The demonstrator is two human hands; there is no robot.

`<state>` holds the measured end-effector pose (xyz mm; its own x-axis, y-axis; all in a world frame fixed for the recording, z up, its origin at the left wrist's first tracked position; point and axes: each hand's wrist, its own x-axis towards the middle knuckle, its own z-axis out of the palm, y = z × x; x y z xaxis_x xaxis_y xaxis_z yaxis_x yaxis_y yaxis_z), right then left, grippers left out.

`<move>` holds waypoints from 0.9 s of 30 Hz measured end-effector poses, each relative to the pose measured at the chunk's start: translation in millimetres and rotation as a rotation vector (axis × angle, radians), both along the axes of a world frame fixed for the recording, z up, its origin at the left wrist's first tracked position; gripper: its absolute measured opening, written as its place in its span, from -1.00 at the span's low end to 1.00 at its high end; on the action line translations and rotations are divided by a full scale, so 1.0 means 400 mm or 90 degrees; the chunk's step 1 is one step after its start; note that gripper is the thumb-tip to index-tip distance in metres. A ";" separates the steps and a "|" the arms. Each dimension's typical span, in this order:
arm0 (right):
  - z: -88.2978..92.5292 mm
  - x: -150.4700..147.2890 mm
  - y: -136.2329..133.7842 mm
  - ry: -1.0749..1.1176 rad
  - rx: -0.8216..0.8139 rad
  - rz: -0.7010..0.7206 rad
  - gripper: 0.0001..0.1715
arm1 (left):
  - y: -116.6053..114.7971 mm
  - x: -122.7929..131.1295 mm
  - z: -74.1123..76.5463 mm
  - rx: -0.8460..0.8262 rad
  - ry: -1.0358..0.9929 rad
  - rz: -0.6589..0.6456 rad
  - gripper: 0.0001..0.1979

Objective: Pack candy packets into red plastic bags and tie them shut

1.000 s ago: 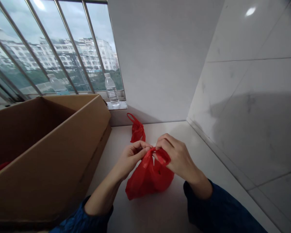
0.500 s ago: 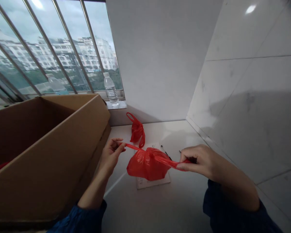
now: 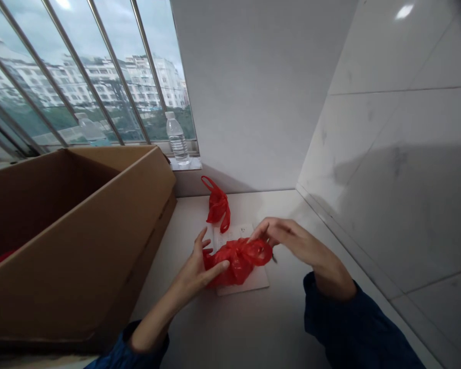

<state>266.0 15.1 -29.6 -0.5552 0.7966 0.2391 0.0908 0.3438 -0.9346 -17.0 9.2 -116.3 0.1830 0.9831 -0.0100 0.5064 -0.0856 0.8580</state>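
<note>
A knotted red plastic bag (image 3: 236,269) rests on a white notebook (image 3: 259,279) on the table. My left hand (image 3: 197,269) lies against the bag's left side, with thumb and fingers spread apart. Over its right end arches my right hand (image 3: 288,236), fingers stretched out and loosely bent at the bag's looped handle (image 3: 262,252); its thumb is mostly hidden. What the bag contains cannot be made out. Farther back, a second tied red plastic bag (image 3: 217,207) sits near the wall.
A large open cardboard box (image 3: 138,215) takes up the left side, with something red inside. On the windowsill stands a clear water bottle (image 3: 177,141); another bottle (image 3: 92,130) is behind the box. Marble-patterned tiles (image 3: 399,154) line the right wall. A pen tip (image 3: 274,259) shows below my right hand.
My hands have released the stretched handles and moved inward to the bag's sides. The bag has come down onto the notebook, and its right handle now forms a loop.
</note>
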 end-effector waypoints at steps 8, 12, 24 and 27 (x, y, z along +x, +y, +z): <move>-0.144 -0.037 0.090 -0.181 0.200 -0.019 -0.72 | -0.026 0.037 0.056 0.366 0.269 0.015 -0.69; -0.168 -0.060 0.083 -0.278 0.227 -0.010 -0.93 | -0.014 0.038 0.033 0.386 0.314 -0.012 -0.91; -0.190 -0.057 0.063 -0.301 0.160 -0.043 -0.83 | -0.017 0.015 -0.045 0.217 0.244 0.003 -0.48; -0.188 -0.059 0.063 -0.320 0.173 -0.071 -0.91 | 0.000 0.027 -0.041 0.255 0.237 -0.029 -0.77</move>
<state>242.2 40.2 -105.0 -0.5697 0.8036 0.1724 0.5501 0.5287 -0.6464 -6.3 9.1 -132.6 0.2804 0.9143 0.2923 0.7575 -0.3978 0.5176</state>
